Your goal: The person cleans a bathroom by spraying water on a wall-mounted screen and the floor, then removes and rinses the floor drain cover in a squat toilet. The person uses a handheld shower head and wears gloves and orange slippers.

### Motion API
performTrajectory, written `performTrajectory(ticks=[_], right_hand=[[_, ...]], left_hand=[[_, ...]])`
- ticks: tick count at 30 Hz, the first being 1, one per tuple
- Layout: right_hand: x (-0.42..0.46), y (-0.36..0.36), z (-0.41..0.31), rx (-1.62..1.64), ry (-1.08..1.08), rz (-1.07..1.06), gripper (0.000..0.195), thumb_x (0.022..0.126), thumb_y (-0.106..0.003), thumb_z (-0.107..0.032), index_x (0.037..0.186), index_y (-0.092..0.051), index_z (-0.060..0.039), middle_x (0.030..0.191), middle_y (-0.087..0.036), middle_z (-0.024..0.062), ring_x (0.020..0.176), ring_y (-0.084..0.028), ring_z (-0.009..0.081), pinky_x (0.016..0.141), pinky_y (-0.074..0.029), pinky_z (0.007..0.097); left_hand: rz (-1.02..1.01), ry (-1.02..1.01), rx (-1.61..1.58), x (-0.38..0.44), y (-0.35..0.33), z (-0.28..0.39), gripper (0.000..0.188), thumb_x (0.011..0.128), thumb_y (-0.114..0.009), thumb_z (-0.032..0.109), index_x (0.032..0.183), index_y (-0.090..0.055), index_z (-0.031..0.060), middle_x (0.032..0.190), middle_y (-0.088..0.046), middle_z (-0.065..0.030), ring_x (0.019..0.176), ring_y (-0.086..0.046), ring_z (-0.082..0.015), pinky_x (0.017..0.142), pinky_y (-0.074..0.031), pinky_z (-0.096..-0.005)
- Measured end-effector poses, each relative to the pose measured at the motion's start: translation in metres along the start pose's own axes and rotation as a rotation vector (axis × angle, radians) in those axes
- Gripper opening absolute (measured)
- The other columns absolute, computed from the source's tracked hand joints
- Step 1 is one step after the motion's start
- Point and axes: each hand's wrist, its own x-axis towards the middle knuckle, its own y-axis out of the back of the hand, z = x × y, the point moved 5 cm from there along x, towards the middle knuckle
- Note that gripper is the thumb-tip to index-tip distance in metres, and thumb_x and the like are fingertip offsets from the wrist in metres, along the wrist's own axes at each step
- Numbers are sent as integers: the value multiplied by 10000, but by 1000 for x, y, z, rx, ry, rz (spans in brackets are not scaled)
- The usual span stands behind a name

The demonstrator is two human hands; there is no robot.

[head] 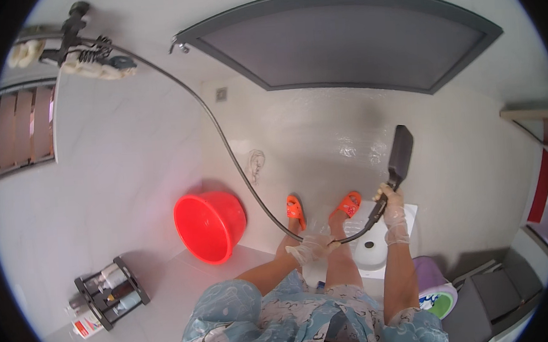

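My right hand (394, 208), in a thin translucent glove, grips the handle of a dark hand shower (401, 154). The broad flat shower head points away from me over the floor. A flexible metal shower hose (220, 132) runs from the handle down to my left hand (314, 248). That hand, gloved too, is closed around the hose in front of my legs. From there the hose curves up to the shower fixture (73, 35) on the left wall. Wet, shiny patches show on the pale floor (342, 134) beyond my orange slippers (295, 209).
A white squat toilet (393, 243) lies by my right foot. On the left stand a red plastic tub (234, 215) and a wall rack (105, 294) of bottles. A purple bucket (426, 277) and grey boxes (495, 289) are at right. Ahead is a dark framed panel (341, 40).
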Motion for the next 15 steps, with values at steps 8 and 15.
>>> performTrajectory(ticks=[8,15], right_hand=[[-17,19,-56,166,293,23,84,897,-555,-108,950,-508,-64,724,-505,20,613,-502,126,644,-483,314],[-67,-97,-98,38,468,-211,132,899,-555,-139,973,-476,-64,758,-486,21,663,-495,134,699,-467,319]], left_hand=[[239,-4,-60,4,35,35,374,917,-476,396,928,-624,53,874,-646,-154,844,-622,-333,767,-462,-439],[280,70,-273,-36,89,29,340,935,-451,337,1083,-595,67,1000,-627,-184,965,-586,-366,829,-450,-443]])
